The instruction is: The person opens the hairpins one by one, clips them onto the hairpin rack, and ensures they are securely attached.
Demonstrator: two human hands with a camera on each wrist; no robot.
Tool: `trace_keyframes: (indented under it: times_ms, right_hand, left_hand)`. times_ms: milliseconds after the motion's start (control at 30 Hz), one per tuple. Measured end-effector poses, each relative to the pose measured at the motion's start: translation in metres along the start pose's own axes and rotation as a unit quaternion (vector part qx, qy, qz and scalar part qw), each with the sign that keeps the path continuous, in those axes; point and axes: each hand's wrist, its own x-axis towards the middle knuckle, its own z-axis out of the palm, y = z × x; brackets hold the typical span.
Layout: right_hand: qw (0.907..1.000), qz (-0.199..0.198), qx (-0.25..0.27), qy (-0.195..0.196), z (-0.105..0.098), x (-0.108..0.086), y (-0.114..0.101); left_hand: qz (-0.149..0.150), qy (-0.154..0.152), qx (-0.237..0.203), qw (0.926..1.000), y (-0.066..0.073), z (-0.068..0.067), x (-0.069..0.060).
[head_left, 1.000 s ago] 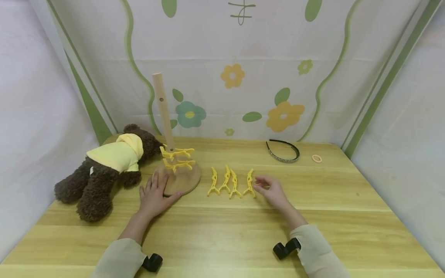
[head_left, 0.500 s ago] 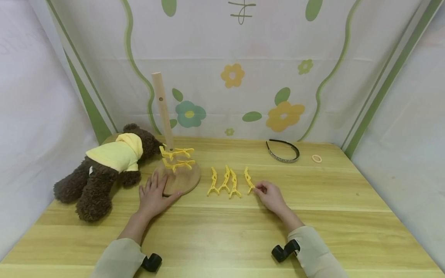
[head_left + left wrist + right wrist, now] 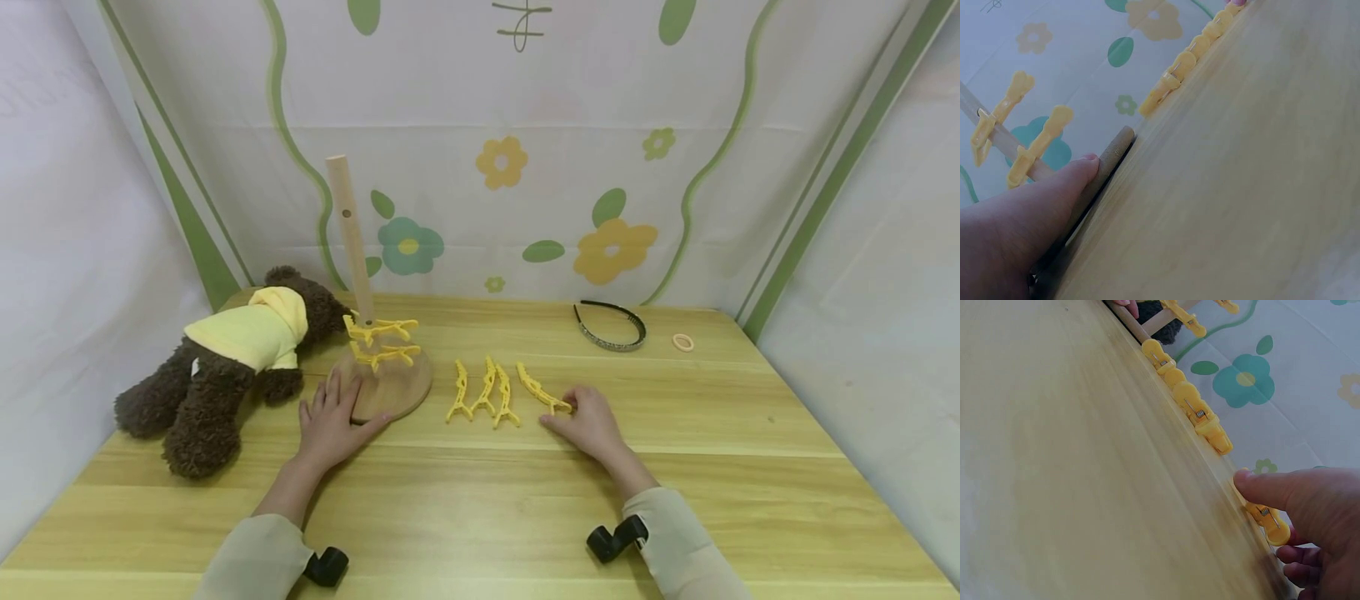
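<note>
L hand [image 3: 330,429] spread flat on stand base [image 3: 401,392], left. R hand [image 3: 588,425] narrow, holding clip [image 3: 534,388] by near end, right of 3 other clips [image 3: 488,384]. Best: pinch handle tabs evenly, lift w/o knocking row, brace base w/ L.

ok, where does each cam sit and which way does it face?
Head: worn on the head, facing forward and down at the table; both sleeves, left hand and right hand show.
Left wrist: worn there, facing past the left thumb and wooden base toward the backdrop.
Right wrist: worn there, facing the right hand pinching a yellow clip.
Wrist views share: teal flower, clips on the stand.
</note>
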Motion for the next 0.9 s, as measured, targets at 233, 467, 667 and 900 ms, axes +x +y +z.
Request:
trace_keyframes:
  times_ms: [233, 467, 667, 900]
  right_hand:
    - [0.9999, -0.013, -0.003, 0.01, -0.003, 0.002, 0.004]
    - [0.9973, -0.005, 0.074, -0.005, -0.02, 0.006, 0.006]
    - [0.9948, -0.013, 0.101, -0.007, -0.038, 0.014, 0.002]
    - [0.9948, -0.052, 0.087, -0.01, -0.05, 0.027, 0.0]
  left_hand:
    - [-0.001, -0.002, -0.002, 1.0, 0.001, -0.002, 0.0]
    - [-0.001, -0.003, -0.001, 1.0, 0.001, -0.001, 0.0]
    - [-0.003, -0.004, -0.003, 1.0, -0.001, 0.001, -0.001]
    - [-0.003, -0.005, -0.003, 1.0, 0.0, -0.001, -0.001]
